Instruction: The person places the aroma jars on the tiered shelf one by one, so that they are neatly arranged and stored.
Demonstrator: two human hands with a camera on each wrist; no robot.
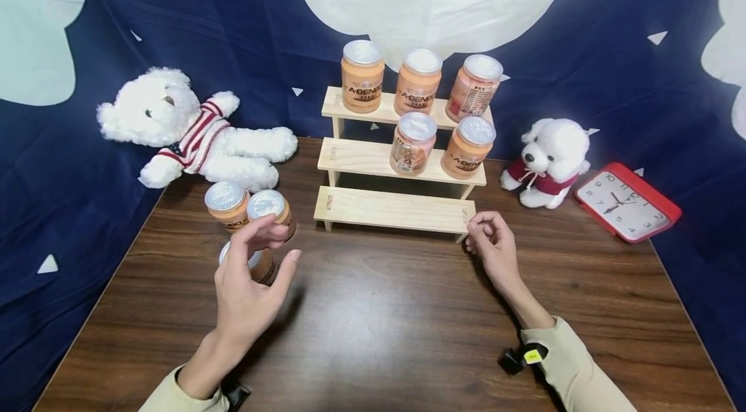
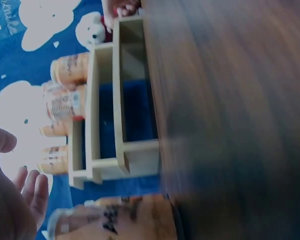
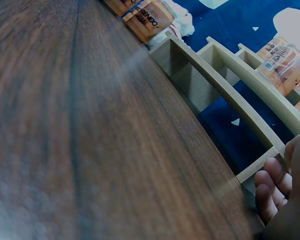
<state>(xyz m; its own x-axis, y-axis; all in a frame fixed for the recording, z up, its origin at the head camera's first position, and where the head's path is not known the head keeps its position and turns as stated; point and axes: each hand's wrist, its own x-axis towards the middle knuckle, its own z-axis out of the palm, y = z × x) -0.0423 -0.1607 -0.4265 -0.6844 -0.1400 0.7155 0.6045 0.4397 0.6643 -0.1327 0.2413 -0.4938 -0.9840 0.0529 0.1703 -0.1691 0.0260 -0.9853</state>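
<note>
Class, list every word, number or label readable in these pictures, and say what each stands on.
"A·BENDO": several orange jars.
"10", "11", "2", "3", "4", among other numerals: the red clock.
Small print on the jars: too small to read.
Yellow tag: too small to read.
Lettering on the wall cloth, left wrist view: blurred, cut off.

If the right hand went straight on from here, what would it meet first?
The right hand would likely meet the wooden bottom step first, at its right end; whether it already touches there is unclear.
</note>
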